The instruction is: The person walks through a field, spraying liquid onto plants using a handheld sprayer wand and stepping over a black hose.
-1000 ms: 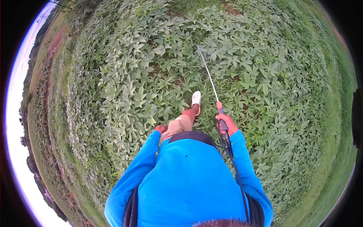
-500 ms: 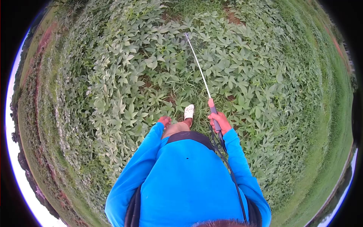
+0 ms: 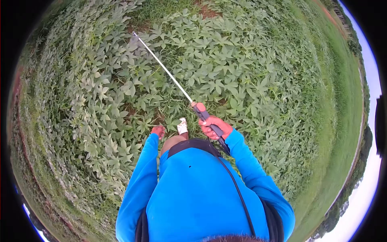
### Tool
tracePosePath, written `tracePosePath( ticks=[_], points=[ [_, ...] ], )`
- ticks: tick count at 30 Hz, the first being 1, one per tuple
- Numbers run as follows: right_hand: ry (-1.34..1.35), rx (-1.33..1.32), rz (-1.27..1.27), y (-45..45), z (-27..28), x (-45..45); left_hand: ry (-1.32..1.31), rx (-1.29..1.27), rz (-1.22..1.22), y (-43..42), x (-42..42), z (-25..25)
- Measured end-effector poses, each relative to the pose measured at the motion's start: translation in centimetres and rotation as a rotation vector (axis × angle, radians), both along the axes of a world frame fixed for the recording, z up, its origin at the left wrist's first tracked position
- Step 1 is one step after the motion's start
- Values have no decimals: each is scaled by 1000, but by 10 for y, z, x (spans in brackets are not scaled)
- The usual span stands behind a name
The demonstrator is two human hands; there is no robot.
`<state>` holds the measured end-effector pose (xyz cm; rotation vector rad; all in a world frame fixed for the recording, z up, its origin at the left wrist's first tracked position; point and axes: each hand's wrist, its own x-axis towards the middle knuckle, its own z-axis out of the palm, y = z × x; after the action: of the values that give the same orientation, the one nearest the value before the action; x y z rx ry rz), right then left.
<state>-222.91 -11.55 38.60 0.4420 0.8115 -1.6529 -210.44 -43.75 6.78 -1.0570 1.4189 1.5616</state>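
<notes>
Pale metal forms the long tube of a spray wand point(image 3: 165, 69), which slants from the person's right hand point(image 3: 217, 127), near the centre, out to the far left. Its tip point(image 3: 135, 34) stands over leaves close to a small dark gap in the growth. An orange collar point(image 3: 200, 106) sits at the near end of the tube, where the dark grey handle point(image 3: 217, 131) begins. The right hand's grip is wrapped firmly around that handle, with the fingers curled across it. From the handle's near end a black hose point(image 3: 236, 181) runs over the right part of a bright blue shirt point(image 3: 201, 197) toward the near edge.

On the left, the left hand point(image 3: 158, 131) hangs with its fingers bent, just beside the beige shorts point(image 3: 171, 142) and above the leaves; I cannot tell whether its grip is around anything. Between the two hands, a white shoe point(image 3: 182, 126) with dark specks points forward among the plants.

Broad-lobed green leaves point(image 3: 105, 105) cover the ground on both sides, with grass point(image 3: 161, 12) and a reddish soil patch point(image 3: 208, 10) on the far side. At the right lie a green grassy strip point(image 3: 344, 80) and a line of trees point(image 3: 358, 159).
</notes>
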Motion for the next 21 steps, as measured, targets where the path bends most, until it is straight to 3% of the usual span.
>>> tracePosePath(
  ticks=[4, 6, 8, 11, 15, 21],
  points=[
    [49, 31, -104, 30, 5, 19, 62, 27, -13, 8, -7, 3],
    [-64, -6, -252, 67, 4, 45, 88, 35, -43, 13, -19, 1],
    [-118, -7, -345, 91, 11, 67, -77, -19, -157, 18, -26, 2],
    [-118, 34, -475, 112, 23, 84, 20, 0, -246, 18, -26, 1],
    [-66, 49, -585, 114, 17, 67, 22, -7, -350, 21, -42, 0],
    [118, 249, -453, 75, -4, -31, 93, 12, -300, 18, -68, 10]
  ],
)
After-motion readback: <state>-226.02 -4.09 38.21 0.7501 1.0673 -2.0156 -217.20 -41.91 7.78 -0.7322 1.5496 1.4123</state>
